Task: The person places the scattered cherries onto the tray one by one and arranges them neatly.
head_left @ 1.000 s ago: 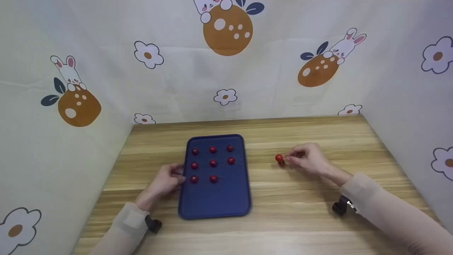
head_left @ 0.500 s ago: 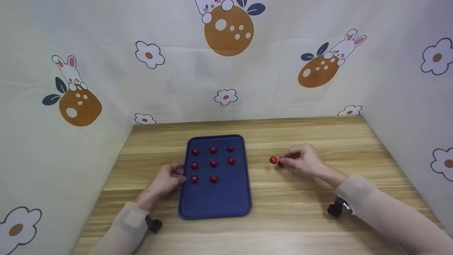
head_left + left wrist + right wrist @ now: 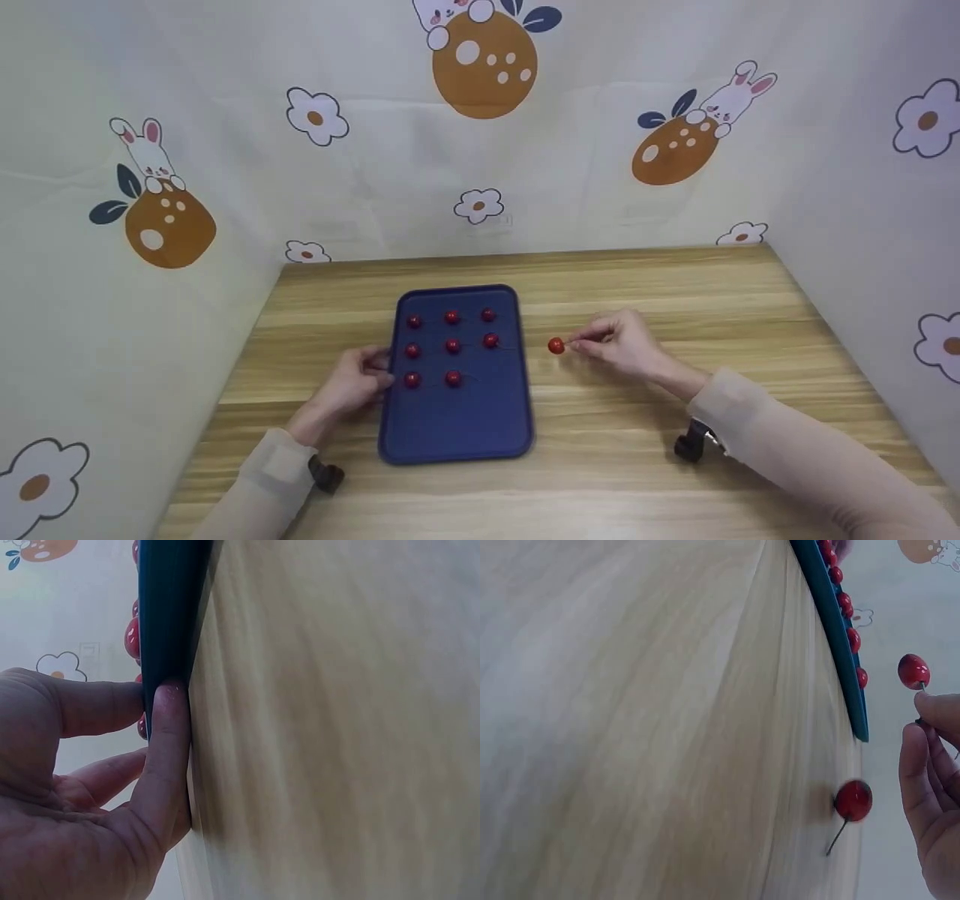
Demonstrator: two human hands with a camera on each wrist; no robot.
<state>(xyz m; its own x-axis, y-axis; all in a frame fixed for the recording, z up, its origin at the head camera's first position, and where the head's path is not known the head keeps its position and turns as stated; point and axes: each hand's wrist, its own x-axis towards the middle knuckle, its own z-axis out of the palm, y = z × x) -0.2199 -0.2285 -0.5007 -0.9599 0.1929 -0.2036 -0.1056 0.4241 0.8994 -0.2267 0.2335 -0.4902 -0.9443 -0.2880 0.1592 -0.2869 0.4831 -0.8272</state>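
Note:
In the head view my right hand (image 3: pixel 626 345) pinches a red cherry (image 3: pixel 556 346) by its stem between thumb and fingertips, right of the tray. The right wrist view shows this held cherry (image 3: pixel 913 671) above the fingertips. Another cherry (image 3: pixel 853 801) with a dark stem lies on the table by the right hand; in the head view the hand hides it. My left hand (image 3: pixel 358 379) grips the left rim of the dark blue tray (image 3: pixel 450 442). Thumb and finger press the tray edge (image 3: pixel 169 622) in the left wrist view. Several cherries (image 3: pixel 453 346) lie in rows on the tray.
The wooden table (image 3: pixel 637 472) carries the tray left of its middle. A cloth backdrop (image 3: pixel 390 172) with rabbit and flower prints stands behind the table and along both sides. Black wrist cameras sit under both sleeves (image 3: pixel 750 409).
My right hand has moved left towards the tray with the cherry, which it lifted by the stem. The left hand and tray have stayed in place.

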